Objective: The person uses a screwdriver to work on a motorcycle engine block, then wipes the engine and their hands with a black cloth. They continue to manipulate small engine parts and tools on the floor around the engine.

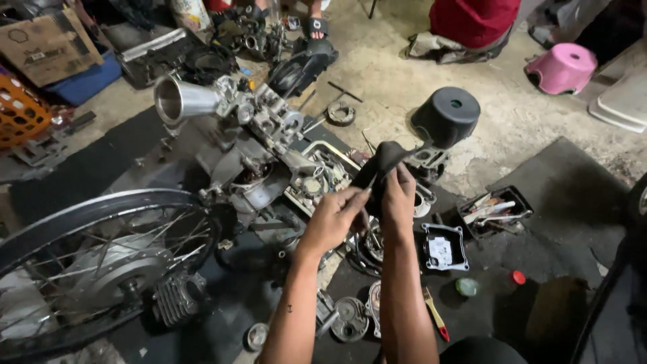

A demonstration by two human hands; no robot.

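Pinching a black rubber sleeve (383, 165) from both sides, the left hand (331, 221) and right hand (397, 202) each keep a closed grip on it above the floor. Below them lie engine parts; farther off stand the spoked wheel (87, 263), a polished intake funnel (180, 100) and an upturned black cup (446, 116).

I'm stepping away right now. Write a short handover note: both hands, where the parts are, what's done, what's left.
Left hand: fingers pinching the edge of the black rubber piece.
Right hand: gripping the same piece from the other side, held up over the stripped engine.
Nearby: black tray of small tools, screwdriver, spoked wheel.
Done: engine opened, parts spread on the floor.
Left: the rubber piece is not yet fitted anywhere.
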